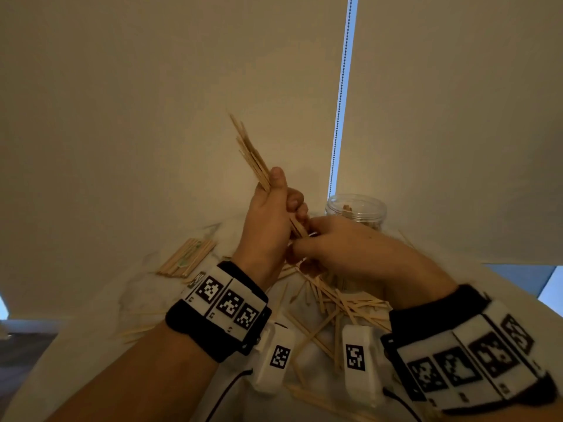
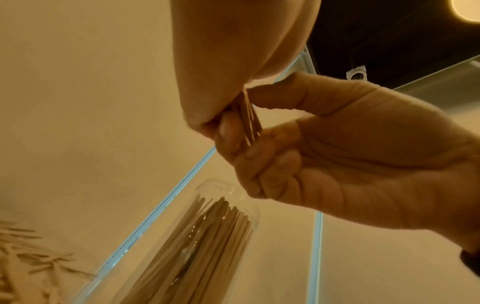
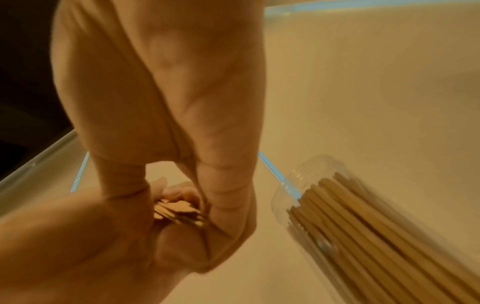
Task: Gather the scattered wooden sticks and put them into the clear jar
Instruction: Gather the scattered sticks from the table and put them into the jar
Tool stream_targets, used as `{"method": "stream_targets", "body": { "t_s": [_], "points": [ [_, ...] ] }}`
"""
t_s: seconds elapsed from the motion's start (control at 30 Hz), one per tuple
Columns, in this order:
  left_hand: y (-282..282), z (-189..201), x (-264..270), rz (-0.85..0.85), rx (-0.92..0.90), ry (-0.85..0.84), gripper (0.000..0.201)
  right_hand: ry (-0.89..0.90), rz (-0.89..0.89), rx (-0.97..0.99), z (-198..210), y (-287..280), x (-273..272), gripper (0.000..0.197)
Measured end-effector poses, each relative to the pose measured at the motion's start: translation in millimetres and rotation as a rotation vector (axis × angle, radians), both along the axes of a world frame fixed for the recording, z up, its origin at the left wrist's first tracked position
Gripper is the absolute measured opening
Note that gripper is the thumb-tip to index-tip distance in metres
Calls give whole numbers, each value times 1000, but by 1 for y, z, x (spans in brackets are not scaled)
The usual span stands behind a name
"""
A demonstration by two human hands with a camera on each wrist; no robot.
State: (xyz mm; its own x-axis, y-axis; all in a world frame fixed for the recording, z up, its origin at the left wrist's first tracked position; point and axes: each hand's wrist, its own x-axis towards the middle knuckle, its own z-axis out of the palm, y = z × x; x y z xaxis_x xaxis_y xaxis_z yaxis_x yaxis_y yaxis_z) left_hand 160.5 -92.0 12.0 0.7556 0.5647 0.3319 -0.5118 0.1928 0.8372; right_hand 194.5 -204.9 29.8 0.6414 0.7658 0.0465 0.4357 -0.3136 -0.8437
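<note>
My left hand [image 1: 285, 196] grips a bundle of thin wooden sticks [image 1: 253, 156] that slants up and to the left above the table. My right hand [image 1: 301, 243] meets the bundle's lower ends, fingers curled and pinching them [image 2: 248, 119]. In the right wrist view the stick ends [image 3: 179, 210] show between the two hands. The clear jar [image 1: 356, 207] stands just behind my right hand, open-topped and holding many upright sticks [image 2: 207, 236] [image 3: 363, 226]. Loose sticks [image 1: 335, 306] lie scattered on the table under both wrists.
A neat stack of sticks [image 1: 185, 257] lies at the left of the white table [image 1: 146, 303]. Further loose sticks [image 2: 26, 257] lie near the jar. A pale roller blind with a bead chain [image 1: 341, 102] hangs behind the table.
</note>
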Motion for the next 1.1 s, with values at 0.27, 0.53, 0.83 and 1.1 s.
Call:
{"method": "stream_targets", "body": {
  "t_s": [0.27,0.53,0.83,1.1],
  "points": [
    [-12,-2,-1,-77,225,200,48,-320,-59,-12,1,-1,9,13],
    [-2,14,-7,-181,60,110,13,-482,-9,-75,0,1,7,25],
    [7,17,-7,-115,-159,-108,24,-382,14,-137,-3,6,1,22],
    [17,19,-10,-26,-292,-116,31,-348,45,-118,5,0,-6,28]
  ]
}}
